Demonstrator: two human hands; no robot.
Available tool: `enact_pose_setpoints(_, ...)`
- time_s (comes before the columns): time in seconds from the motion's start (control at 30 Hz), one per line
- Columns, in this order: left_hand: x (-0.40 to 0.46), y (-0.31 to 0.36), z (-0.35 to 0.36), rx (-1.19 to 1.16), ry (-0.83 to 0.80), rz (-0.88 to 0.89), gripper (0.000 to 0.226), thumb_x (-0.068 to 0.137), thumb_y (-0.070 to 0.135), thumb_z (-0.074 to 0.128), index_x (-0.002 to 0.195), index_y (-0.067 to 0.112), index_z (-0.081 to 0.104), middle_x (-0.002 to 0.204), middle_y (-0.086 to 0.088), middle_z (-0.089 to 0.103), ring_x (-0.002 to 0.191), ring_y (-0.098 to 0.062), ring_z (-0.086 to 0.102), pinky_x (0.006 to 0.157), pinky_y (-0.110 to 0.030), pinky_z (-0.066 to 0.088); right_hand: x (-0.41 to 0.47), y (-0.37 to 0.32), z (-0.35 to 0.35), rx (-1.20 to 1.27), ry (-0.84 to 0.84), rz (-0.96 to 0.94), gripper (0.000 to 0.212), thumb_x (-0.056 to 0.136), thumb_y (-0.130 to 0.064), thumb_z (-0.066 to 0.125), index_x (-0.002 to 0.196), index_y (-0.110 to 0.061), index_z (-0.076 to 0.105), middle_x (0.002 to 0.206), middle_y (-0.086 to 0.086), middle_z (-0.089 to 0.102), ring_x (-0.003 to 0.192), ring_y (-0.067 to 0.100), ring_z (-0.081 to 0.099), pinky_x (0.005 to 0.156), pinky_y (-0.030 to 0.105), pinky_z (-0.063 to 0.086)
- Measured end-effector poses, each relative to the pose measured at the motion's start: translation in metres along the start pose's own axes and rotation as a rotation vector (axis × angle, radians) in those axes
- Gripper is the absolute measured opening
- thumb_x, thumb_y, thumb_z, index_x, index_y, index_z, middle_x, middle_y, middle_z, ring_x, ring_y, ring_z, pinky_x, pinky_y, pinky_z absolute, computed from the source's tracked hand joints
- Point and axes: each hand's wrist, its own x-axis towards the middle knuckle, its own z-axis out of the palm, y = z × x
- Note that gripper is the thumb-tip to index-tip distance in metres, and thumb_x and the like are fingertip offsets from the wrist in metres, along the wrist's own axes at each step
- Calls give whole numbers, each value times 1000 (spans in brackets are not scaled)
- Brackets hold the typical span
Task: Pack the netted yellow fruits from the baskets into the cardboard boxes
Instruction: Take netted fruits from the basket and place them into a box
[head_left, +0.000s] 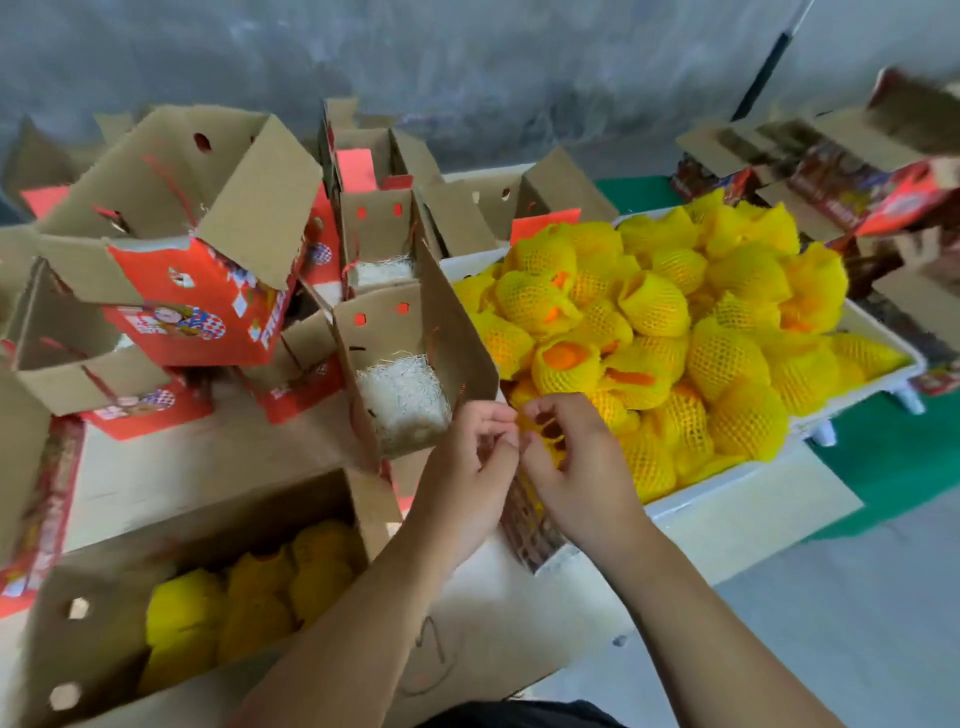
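A white basket (727, 486) on the right holds a heap of several yellow netted fruits (670, 332). My left hand (470, 462) and my right hand (569, 457) meet at the basket's near left corner, fingers curled round one netted fruit (548, 434) that is mostly hidden between them. An open cardboard box (405, 364) with white shredded padding stands just left of the hands. A nearer cardboard box (104, 613) at the lower left holds several netted fruits (244, 603).
More open red-printed cardboard boxes (187, 249) are stacked at the left and back. Other boxes (857, 171) lie behind the basket at the right. A grey wall runs along the back. Green floor (893, 452) shows at the right.
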Motion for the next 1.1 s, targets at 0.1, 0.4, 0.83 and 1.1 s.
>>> enact_pose_setpoints(0.1,19,7,28,55,45,-11,41,90,35,56,131,38,55,131,11,60,108,-4,65,99,-34,53,23,24,-24,-276,142,-40,50,82,-25,69,130,-13,58,125,9,57,115,33,52,94,43,40)
enact_pose_setpoints(0.4,37,15,59,-68,67,-198,57,88,31,57,139,51,44,127,28,64,94,-5,67,90,-45,57,69,63,-25,-632,-203,35,95,81,-49,76,157,-31,23,154,-5,41,140,32,27,104,50,25)
enact_pose_setpoints(0.83,42,39,71,-281,66,-173,48,87,71,58,124,42,67,121,14,73,114,-8,68,97,-34,54,60,66,-57,-180,-168,28,92,63,-85,58,139,-37,37,114,-7,56,118,29,49,98,49,30)
enact_pose_setpoints(1.1,35,30,70,-212,145,-40,42,93,64,58,104,27,73,94,-3,73,86,-10,66,77,-29,54,64,69,-71,327,-275,13,86,80,-40,81,151,-23,36,135,-9,58,123,7,59,97,31,53)
